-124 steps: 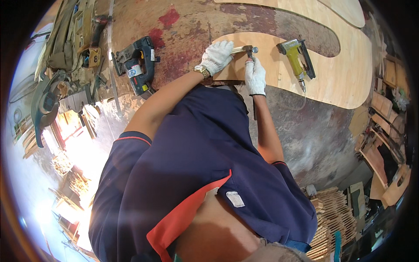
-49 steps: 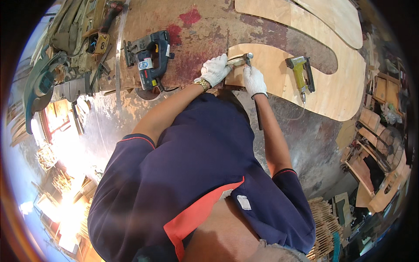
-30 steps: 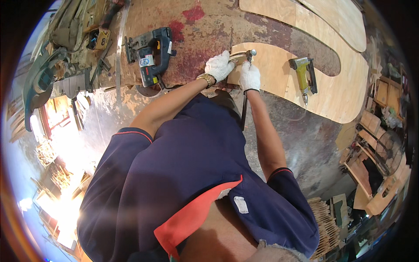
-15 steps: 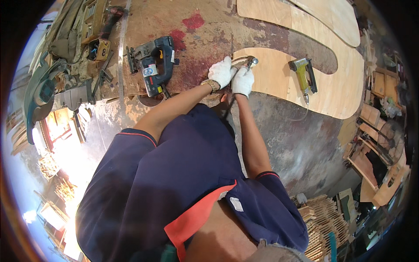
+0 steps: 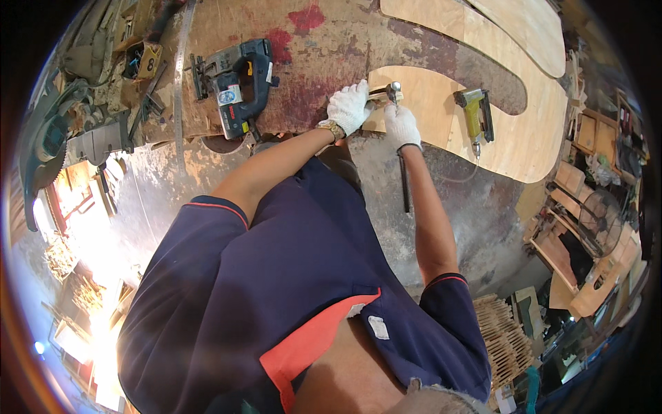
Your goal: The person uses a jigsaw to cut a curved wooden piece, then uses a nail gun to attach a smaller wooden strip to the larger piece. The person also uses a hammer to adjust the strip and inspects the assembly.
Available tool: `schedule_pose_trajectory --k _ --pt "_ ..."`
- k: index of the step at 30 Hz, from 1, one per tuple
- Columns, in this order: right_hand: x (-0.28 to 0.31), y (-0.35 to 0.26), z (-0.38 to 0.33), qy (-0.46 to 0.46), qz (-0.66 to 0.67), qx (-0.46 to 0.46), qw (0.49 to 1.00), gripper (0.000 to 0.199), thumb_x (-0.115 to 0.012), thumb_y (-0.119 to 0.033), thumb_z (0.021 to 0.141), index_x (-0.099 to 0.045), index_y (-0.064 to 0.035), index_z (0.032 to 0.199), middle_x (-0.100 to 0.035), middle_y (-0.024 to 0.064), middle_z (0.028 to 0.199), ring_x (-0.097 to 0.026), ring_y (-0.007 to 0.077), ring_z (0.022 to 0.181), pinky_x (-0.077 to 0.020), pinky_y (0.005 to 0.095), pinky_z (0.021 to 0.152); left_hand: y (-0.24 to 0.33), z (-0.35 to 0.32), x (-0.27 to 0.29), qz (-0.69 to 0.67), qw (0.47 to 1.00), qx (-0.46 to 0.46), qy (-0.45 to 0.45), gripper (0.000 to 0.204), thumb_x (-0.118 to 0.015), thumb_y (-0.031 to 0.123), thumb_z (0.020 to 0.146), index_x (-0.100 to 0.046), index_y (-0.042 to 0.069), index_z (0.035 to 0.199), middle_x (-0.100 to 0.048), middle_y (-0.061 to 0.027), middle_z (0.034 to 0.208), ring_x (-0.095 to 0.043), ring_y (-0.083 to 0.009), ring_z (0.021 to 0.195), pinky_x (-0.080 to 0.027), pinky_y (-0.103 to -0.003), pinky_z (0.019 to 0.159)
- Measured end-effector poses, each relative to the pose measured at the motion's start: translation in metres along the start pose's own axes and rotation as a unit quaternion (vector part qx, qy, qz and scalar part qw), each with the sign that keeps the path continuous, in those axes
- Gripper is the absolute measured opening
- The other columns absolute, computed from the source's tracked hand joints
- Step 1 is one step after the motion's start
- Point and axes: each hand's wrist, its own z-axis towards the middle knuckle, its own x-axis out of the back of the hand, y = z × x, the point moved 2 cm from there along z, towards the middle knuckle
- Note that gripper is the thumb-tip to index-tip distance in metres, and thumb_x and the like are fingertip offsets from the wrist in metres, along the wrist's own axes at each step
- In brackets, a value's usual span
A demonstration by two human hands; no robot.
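My right hand point(image 5: 402, 127), in a white work glove, is closed round a hammer point(image 5: 394, 89). Its head shows above my fist, over the plywood, and its dark handle hangs below my wrist. Close by on the left, my gloved left hand point(image 5: 349, 107) is closed at the left end of a curved plywood panel point(image 5: 420, 90). What its fingers pinch, if anything, is hidden. On the panel to the right lies a yellow-green pneumatic nail gun point(image 5: 474, 116) with a thin hose.
A dark blue jigsaw point(image 5: 238, 88) lies on the stained workbench point(image 5: 331, 41), left of my hands. Farther left are a long metal ruler point(image 5: 181, 83) and a circular-blade saw point(image 5: 52, 141). Another plywood sheet point(image 5: 527, 31) lies at the far right. A fan point(image 5: 598, 221) and wood offcuts stand at right.
My right hand has moved slightly right and down with the hammer, whose handle now shows below the wrist. My left hand stays at the panel's end. The whole view has shifted a little.
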Motion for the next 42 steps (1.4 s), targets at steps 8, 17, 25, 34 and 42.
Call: schedule_pose_trajectory --k 8,17,25,34,42 --pt "-0.045 -0.014 -0.020 0.177 0.116 -0.014 0.977 0.048 -0.051 -0.037 0.103 -0.069 0.0074 0.098 -0.068 0.0339 0.086 -0.068 0.0513 0.087 -0.0512 0.0577 0.076 0.001 0.003 0.005 -0.019 0.999 0.026 -0.018 0.042 -0.070 0.038 0.090 -0.055 0.007 0.115 -0.071 -0.0168 0.099 -0.072 -0.0365 0.093 -0.058 -0.049 0.077" --pt "-0.074 -0.016 -0.024 0.261 0.222 -0.014 0.940 0.039 -0.053 -0.034 0.104 -0.069 0.0012 0.104 -0.069 0.0284 0.082 -0.069 0.0478 0.079 -0.0524 0.0516 0.070 0.004 0.005 0.006 0.006 0.999 0.036 -0.040 0.038 -0.071 0.034 0.089 -0.056 0.008 0.113 -0.072 -0.0165 0.095 -0.071 -0.0381 0.093 -0.058 -0.051 0.074" --pt "0.009 0.016 -0.019 0.221 0.338 -0.013 0.915 0.039 -0.056 -0.036 0.104 -0.069 -0.0005 0.094 -0.061 0.0148 0.072 -0.051 0.0168 0.068 -0.0463 0.0369 0.067 0.001 0.011 0.044 -0.065 0.994 0.068 0.050 0.043 -0.066 0.038 0.095 -0.054 0.004 0.119 -0.071 -0.0209 0.107 -0.069 -0.0431 0.095 -0.056 -0.053 0.078" --pt "0.057 -0.039 0.035 0.328 0.004 0.167 0.930 0.050 -0.059 -0.039 0.100 -0.060 0.0012 0.130 -0.073 0.0222 0.106 -0.071 0.0370 0.097 -0.0547 0.0417 0.087 0.002 -0.008 0.119 -0.177 0.941 -0.090 0.274 0.033 -0.062 0.009 0.095 -0.060 0.002 0.127 -0.066 -0.0172 0.106 -0.066 -0.0393 0.095 -0.054 -0.044 0.083" --pt "0.016 -0.138 -0.026 -0.043 0.411 0.173 0.894 0.043 -0.057 -0.043 0.106 -0.068 -0.0018 0.108 -0.069 0.0043 0.090 -0.064 0.0115 0.078 -0.0520 0.0279 0.062 0.007 -0.042 0.153 -0.260 0.956 0.023 0.136 0.038 -0.061 0.015 0.094 -0.054 0.007 0.131 -0.068 -0.0248 0.105 -0.068 -0.0452 0.096 -0.053 -0.053 0.079"
